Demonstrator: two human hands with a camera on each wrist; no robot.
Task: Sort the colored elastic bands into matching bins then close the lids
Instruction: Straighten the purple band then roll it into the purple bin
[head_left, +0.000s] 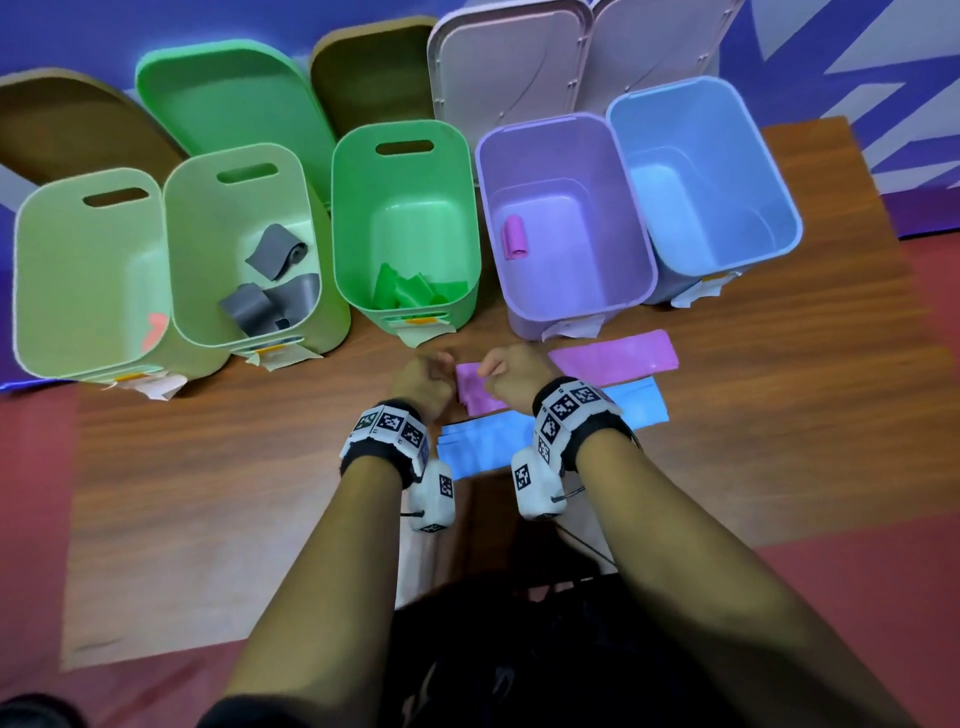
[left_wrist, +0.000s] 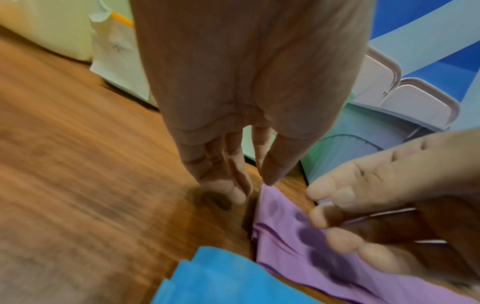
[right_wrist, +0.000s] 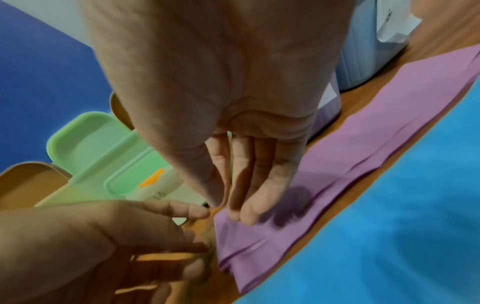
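A stack of purple bands (head_left: 480, 392) lies flat on the wooden table (head_left: 234, 467), with another purple band (head_left: 615, 356) behind it and blue bands (head_left: 488, 441) in front. My left hand (head_left: 441, 364) hangs at the stack's left end, its fingers (left_wrist: 233, 193) pointing down to the table beside the purple bands (left_wrist: 285, 242). My right hand (right_wrist: 231, 209) hovers just over the same end of the purple bands (right_wrist: 337, 164), fingers straight, casting a shadow on them. Neither hand holds anything. The purple bin (head_left: 566, 312) holds one rolled purple band (head_left: 514, 236). The blue bin (head_left: 779, 228) is empty.
Left of the purple bin stand a green bin (head_left: 405, 135) with green bands, a pale green bin (head_left: 208, 208) with grey bands and another pale green bin (head_left: 52, 291). All the lids stand open behind the bins. Paper labels stick out under the bins' fronts.
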